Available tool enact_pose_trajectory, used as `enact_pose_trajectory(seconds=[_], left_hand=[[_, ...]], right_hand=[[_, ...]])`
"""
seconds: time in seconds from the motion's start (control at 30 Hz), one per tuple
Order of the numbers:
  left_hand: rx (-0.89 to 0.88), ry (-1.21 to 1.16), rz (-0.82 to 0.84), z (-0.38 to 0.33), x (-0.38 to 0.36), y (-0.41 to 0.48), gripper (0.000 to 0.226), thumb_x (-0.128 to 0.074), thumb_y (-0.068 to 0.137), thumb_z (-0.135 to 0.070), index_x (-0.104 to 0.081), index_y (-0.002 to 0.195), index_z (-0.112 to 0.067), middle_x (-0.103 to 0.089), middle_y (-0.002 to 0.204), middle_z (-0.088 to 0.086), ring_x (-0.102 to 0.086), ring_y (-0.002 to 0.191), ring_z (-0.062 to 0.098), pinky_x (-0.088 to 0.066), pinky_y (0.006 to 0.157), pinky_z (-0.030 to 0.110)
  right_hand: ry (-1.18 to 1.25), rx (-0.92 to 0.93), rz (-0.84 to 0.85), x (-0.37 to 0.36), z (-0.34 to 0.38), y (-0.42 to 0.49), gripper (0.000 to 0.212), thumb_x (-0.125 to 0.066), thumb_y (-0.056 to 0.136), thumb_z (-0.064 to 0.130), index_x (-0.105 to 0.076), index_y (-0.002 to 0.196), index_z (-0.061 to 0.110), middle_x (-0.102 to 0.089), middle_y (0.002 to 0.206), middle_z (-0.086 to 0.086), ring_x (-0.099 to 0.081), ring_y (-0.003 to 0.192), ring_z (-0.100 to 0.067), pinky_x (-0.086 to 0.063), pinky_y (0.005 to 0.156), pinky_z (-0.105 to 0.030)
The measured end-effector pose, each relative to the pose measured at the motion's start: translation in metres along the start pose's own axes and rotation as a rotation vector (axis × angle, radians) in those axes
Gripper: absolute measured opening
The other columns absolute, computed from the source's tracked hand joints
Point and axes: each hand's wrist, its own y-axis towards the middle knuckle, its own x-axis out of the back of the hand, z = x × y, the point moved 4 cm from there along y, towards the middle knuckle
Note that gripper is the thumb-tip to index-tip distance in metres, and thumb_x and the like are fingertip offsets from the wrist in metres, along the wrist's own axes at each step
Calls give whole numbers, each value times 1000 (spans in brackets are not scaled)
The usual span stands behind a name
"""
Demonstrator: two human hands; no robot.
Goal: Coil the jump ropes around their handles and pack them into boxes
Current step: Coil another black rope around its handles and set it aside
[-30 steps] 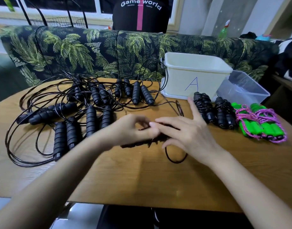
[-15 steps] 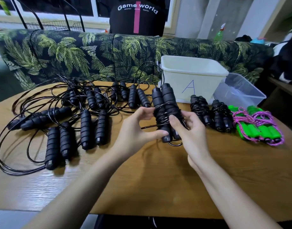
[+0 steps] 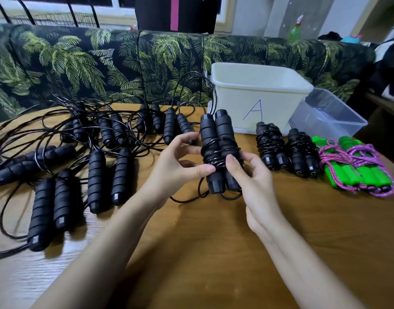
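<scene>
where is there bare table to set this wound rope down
Bare wooden table for the held black jump rope lies near the front edge, in front of the two coiled black rope bundles and the green-handled pink ropes. The left half is crowded with loose black jump ropes.

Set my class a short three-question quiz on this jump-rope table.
1. True or false: the left hand and the right hand hold the same pair of black handles.
2. How many coiled black bundles lie between that pair and the green handles?
3. The white box is marked: a) B b) A c) C.
Key: 1 true; 2 two; 3 b.
</scene>
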Motion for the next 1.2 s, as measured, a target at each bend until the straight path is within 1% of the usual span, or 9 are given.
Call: enact_pose_trajectory(seconds=[0.13,0.23,0.37,0.53,0.7,0.83,0.97,1.07,1.2], left_hand=[[34,-62,69,3,0,8,86,-80,65,-19,-46,144,-15,-75,107,-6,-69,102,8,-54,82,22],[5,-56,-4,5,1,9,81,-82,62,-18,-53,137,-18,-76,103,-7,-69,102,8,-54,82,23],[2,-75,-43,9,0,9,74,-83,58,-18,-55,126,-31,-77,98,-2,-72,90,12,-56,81,26],[-18,-86,-67,9,1,7,66,-83,57,-17,-59,115,-37,-77,96,-2,-71,89,10,-57,77,22],[-10,-70,-78,9,-3,3,68,-84,55,-24,-60,118,-31,-76,86,-5,-69,84,6,-54,77,19],[-26,-46,-43,4,-13,-5,68,-85,57,-26,-59,119,-30,-76,93,1,-70,82,7,-54,74,20],[-47,76,93,1,-24,-9,73,-92,64,-36,-52,124,-40,-76,101,-4,-69,87,8,-55,81,26],[47,115,383,0,-7,-9,96,-85,58,-55,-39,140,-37,-72,117,-12,-64,108,5,-50,97,27],[-65,406,696,12,-15,-28,97,-86,63,-52,-32,143,-43,-40,148,-28,-31,140,-7,-21,120,25]], right_hand=[[-30,-23,67,-2,-6,11,45,-71,72,45,-64,109,21,-71,107,-8,-67,89,-7,-52,73,-17],[-307,74,43,-2,-14,20,46,-65,83,58,-63,116,26,-67,116,4,-62,108,-5,-52,93,-28],[-593,382,54,-12,-11,17,50,-50,102,37,-39,149,27,-48,133,16,-42,118,18,-36,97,-6],[-949,450,199,-19,-6,7,58,-26,100,38,-14,157,37,-25,159,7,-39,137,-18,-38,109,-47],[-1336,345,416,-19,5,-6,102,-54,90,49,31,146,44,13,164,5,-16,148,-17,-2,124,-45],[-1345,334,346,-19,3,-12,108,-62,85,40,27,146,41,12,160,-4,-14,146,-31,-16,122,-46],[-1201,351,262,-12,0,-20,104,-64,88,30,20,148,43,7,155,-3,-19,142,-35,-31,113,-43],[-1176,359,285,4,6,-24,99,-62,93,27,16,152,41,9,153,4,-19,142,-33,-32,114,-41],[-1174,350,271,33,24,-26,98,-63,93,27,14,152,41,7,154,8,-16,147,-29,-23,119,-38]])
